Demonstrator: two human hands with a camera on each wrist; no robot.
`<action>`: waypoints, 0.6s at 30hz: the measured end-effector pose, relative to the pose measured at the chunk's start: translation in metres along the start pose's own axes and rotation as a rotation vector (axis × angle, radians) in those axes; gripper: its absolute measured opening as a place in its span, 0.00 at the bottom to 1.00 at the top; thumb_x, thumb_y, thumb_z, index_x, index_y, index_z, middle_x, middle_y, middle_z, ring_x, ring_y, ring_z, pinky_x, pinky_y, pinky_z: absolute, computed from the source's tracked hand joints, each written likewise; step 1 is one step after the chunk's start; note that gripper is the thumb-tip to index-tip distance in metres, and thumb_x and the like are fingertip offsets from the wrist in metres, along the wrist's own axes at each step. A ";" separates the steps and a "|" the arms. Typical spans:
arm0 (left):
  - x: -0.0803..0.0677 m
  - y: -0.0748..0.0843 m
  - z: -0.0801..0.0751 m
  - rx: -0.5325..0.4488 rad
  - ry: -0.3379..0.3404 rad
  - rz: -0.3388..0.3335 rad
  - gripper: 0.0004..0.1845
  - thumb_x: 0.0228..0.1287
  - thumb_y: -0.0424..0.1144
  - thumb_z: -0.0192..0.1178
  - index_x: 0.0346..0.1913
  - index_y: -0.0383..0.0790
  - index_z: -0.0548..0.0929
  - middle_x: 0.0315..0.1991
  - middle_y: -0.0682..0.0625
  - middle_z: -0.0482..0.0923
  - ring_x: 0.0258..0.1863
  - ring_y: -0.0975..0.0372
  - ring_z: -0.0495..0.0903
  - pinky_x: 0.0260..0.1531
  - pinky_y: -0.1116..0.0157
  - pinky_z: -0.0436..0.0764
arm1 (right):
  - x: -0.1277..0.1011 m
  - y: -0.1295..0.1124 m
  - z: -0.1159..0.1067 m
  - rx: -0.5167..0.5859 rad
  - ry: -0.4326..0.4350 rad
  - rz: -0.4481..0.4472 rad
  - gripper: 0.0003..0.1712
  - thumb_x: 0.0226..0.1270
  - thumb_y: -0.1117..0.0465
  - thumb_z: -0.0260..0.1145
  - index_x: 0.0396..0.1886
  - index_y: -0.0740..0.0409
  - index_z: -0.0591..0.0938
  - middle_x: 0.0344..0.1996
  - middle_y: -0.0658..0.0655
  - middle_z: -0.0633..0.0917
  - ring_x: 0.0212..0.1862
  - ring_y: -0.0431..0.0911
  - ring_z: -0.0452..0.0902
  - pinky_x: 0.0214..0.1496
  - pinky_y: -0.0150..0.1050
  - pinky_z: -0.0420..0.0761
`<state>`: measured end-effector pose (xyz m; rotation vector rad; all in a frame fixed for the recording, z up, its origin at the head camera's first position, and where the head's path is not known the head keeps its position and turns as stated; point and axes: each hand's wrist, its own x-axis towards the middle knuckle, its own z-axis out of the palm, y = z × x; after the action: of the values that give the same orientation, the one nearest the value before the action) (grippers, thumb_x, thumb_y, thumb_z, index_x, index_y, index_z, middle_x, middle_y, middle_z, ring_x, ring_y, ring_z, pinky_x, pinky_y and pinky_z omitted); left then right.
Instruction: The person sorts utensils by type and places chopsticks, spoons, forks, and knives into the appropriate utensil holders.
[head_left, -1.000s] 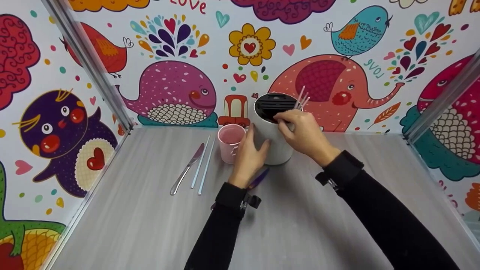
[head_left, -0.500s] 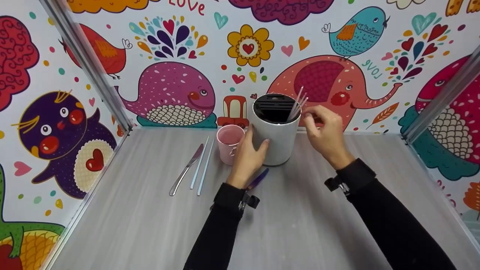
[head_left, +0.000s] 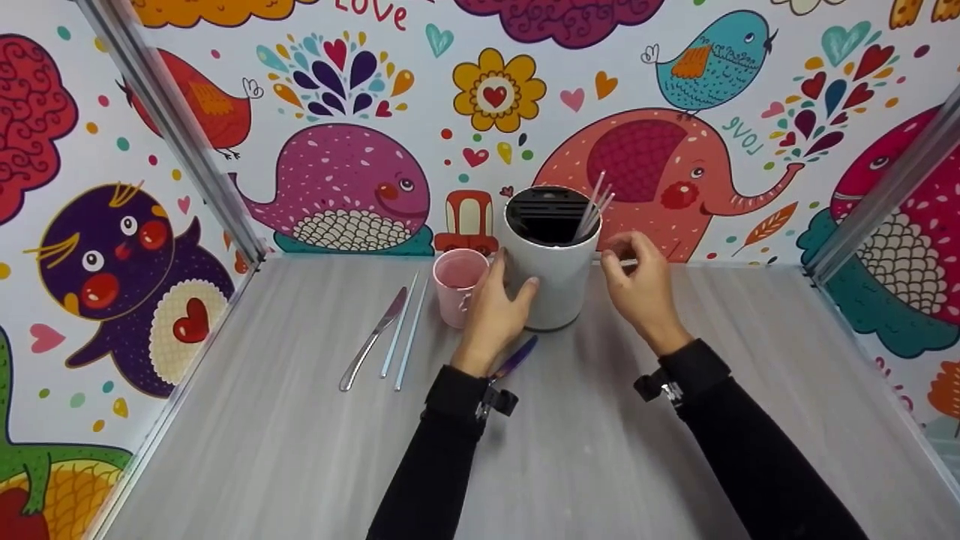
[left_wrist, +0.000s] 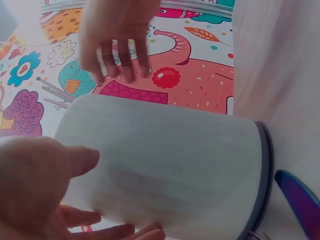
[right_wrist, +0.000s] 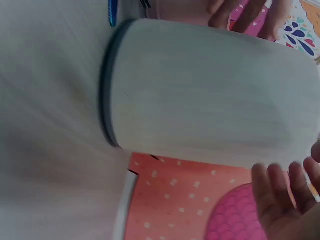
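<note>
While the left hand (head_left: 495, 311) wraps its grip around the near-left side of the white cylindrical holder (head_left: 551, 281), thumb on the front wall and fingers curling round the far-left side, that holder stands upright at the centre of the frame, toward the back of the grey tabletop (head_left: 300, 450). Its top carries a black slotted insert (head_left: 546, 211), and a few pale pink sticks (head_left: 596, 202) poke up from its right rim, leaning to the right. Over on the right of the holder, the right hand (head_left: 641, 289) hovers just beside the wall, not touching it, fingers loosely curved, grip slack with nothing in it. Tucked against the holder's left sits a pink cup (head_left: 459, 285), upright. Further left, a table knife (head_left: 373, 339) and two pale sticks (head_left: 405, 334) lie side by side on the tabletop, well apart from both hands. Peeking out below the left wrist is a purple handle (head_left: 517, 358), its other end hidden.
</note>
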<state>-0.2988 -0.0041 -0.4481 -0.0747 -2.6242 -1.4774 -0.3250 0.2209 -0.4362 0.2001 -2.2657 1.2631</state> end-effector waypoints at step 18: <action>-0.025 -0.003 -0.029 0.157 -0.112 0.097 0.20 0.71 0.53 0.58 0.54 0.43 0.84 0.46 0.50 0.85 0.44 0.59 0.83 0.51 0.61 0.84 | -0.024 0.025 0.033 0.212 -0.289 0.209 0.56 0.60 0.61 0.72 0.79 0.38 0.49 0.77 0.55 0.60 0.77 0.56 0.59 0.73 0.60 0.65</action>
<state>-0.2720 -0.0298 -0.4390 -0.2722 -2.7711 -1.2670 -0.3269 0.2043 -0.4811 0.2412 -2.4411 1.6801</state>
